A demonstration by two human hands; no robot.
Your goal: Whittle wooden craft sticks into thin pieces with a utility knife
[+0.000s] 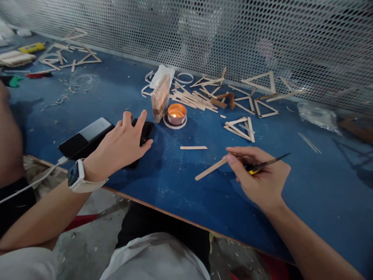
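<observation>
My left hand (124, 136), fingers spread, is over a black phone (147, 132) on the blue table; whether the fingertips touch it I cannot tell. My right hand (259, 173) pinches the end of a wooden craft stick (211, 168), which slants down toward the table. A slim black-and-yellow pointed tool (269, 162) also sits in that hand, its kind unclear. Another loose craft stick (193, 147) lies between my hands. Beyond it, a small candle (176, 113) burns in a tin beside a standing panel of sticks (160, 99).
A pile of craft sticks (192, 100) and stick triangles (240, 129) lie toward the perforated metal screen (204, 35). A cabled black device (86, 136) is at left, near another person's arm (10, 144). Clear plastic (317, 116) lies right. The table's front edge (163, 212) runs before me.
</observation>
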